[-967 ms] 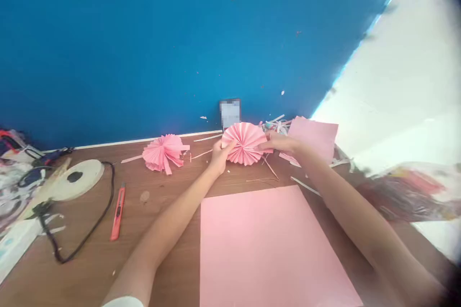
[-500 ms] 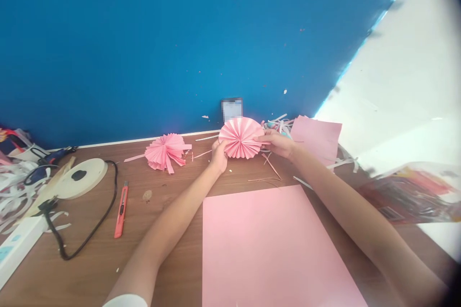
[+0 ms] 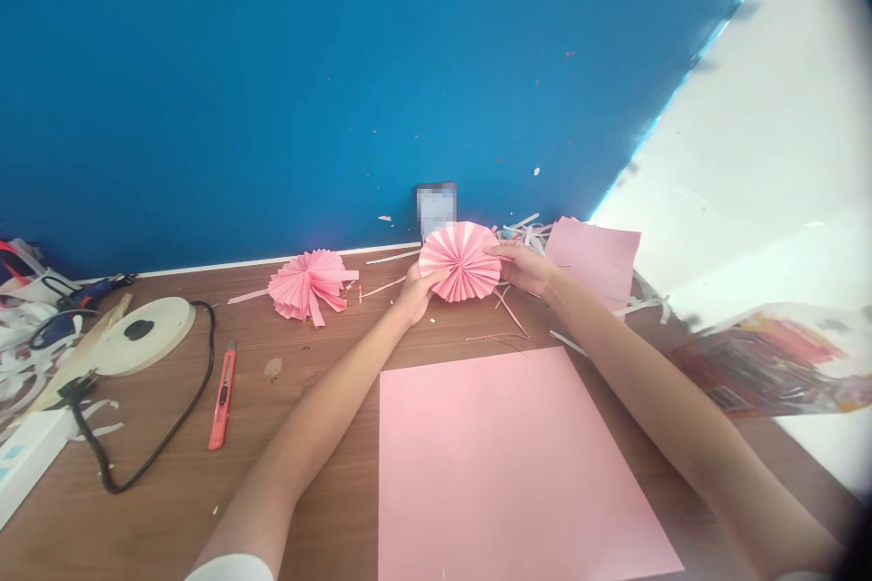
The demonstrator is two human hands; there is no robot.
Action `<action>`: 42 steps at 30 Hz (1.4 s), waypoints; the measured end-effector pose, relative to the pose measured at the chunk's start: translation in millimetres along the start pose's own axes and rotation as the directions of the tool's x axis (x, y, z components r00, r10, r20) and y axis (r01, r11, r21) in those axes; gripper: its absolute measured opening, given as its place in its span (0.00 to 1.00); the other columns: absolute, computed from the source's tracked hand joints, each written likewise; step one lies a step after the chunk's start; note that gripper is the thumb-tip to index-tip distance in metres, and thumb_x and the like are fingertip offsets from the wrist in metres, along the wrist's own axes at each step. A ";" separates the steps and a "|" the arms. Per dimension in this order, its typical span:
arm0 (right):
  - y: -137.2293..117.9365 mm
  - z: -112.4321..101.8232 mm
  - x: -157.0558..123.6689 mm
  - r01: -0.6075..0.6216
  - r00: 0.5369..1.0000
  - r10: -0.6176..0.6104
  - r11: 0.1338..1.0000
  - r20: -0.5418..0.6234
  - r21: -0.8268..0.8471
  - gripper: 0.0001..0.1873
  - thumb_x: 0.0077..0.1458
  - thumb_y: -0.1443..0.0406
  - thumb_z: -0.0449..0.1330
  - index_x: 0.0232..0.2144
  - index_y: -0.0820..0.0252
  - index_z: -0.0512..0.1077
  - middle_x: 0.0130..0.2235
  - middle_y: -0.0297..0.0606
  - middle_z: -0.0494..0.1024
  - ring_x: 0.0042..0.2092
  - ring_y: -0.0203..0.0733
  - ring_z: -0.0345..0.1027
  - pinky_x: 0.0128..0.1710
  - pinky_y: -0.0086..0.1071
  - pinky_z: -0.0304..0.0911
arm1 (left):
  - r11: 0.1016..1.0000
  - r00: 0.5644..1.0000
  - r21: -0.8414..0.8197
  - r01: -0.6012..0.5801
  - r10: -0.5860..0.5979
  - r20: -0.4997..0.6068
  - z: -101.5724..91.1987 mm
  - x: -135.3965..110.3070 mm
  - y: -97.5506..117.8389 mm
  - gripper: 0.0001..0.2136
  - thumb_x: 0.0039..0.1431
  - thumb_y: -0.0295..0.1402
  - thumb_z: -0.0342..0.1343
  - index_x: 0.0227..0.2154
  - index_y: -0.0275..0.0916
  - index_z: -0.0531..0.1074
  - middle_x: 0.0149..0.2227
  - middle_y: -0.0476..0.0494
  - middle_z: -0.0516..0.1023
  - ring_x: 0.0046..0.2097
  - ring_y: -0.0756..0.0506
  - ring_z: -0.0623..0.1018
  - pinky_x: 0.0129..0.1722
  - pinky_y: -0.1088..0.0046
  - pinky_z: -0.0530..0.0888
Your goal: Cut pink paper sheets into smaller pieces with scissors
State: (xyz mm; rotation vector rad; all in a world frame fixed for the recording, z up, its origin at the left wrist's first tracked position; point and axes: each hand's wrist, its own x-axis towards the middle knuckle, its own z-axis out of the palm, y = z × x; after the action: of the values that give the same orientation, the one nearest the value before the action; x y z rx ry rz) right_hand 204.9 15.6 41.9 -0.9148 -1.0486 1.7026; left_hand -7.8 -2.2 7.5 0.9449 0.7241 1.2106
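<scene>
Holding pink pleated rosette (image 3: 461,260) upright at far table edge, 12 o'clock from large pink sheet (image 3: 510,463). Left hand (image 3: 413,293) pinching rim at 8 o'clock, right hand (image 3: 524,268) pinching at 3 o'clock, fingers closed on paper. Best kept gripped lightly, pleats evenly fanned, centre tight. Second rosette (image 3: 308,285) lying at 9 o'clock, red cutter (image 3: 222,395) beyond.

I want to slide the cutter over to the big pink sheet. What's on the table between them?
Only the person's left forearm crosses that stretch in the head view; otherwise bare wood between the red cutter and the pink sheet.
</scene>
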 end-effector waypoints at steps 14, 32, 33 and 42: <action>-3.7 5.5 -2.4 0.009 0.999 -0.009 1.000 -0.031 0.015 0.13 0.42 0.68 0.66 0.35 0.60 0.76 0.34 0.38 0.81 0.41 0.46 0.74 0.42 0.37 0.68 | 0.990 0.995 0.126 -0.061 0.050 0.089 4.2 -5.3 3.0 0.29 0.37 0.30 0.70 0.46 0.32 0.72 0.48 0.34 0.76 0.50 0.38 0.75 0.53 0.56 0.69; -6.8 0.3 -4.2 -0.005 0.998 0.006 1.000 -0.067 0.007 0.17 0.41 0.67 0.65 0.38 0.57 0.74 0.35 0.37 0.80 0.40 0.47 0.73 0.41 0.39 0.66 | 0.995 0.992 0.066 0.073 -0.080 0.099 1.8 -4.6 3.4 0.23 0.42 0.34 0.68 0.44 0.36 0.72 0.46 0.38 0.77 0.45 0.43 0.76 0.46 0.65 0.72; -5.5 0.4 -4.0 0.000 0.998 0.001 1.000 -0.065 0.012 0.17 0.41 0.66 0.64 0.38 0.57 0.74 0.35 0.37 0.80 0.40 0.47 0.73 0.40 0.39 0.66 | 0.996 0.994 0.055 0.071 -0.076 0.083 2.0 -4.3 3.1 0.23 0.42 0.34 0.68 0.43 0.36 0.72 0.47 0.39 0.76 0.45 0.44 0.76 0.46 0.65 0.72; -0.4 8.1 -5.6 0.060 0.998 -0.061 0.998 -0.021 -0.014 0.16 0.41 0.65 0.65 0.36 0.57 0.73 0.34 0.36 0.80 0.38 0.43 0.73 0.38 0.34 0.65 | 0.998 0.997 -0.006 0.061 -0.061 0.052 8.3 -7.8 5.6 0.26 0.39 0.32 0.69 0.45 0.37 0.73 0.45 0.38 0.78 0.46 0.42 0.77 0.49 0.63 0.71</action>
State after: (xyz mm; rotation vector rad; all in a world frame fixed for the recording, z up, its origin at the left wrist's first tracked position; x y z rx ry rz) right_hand 199.5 8.3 46.0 -0.8995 -1.0643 1.6342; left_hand -4.8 -11.1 16.1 0.9380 0.7024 1.1307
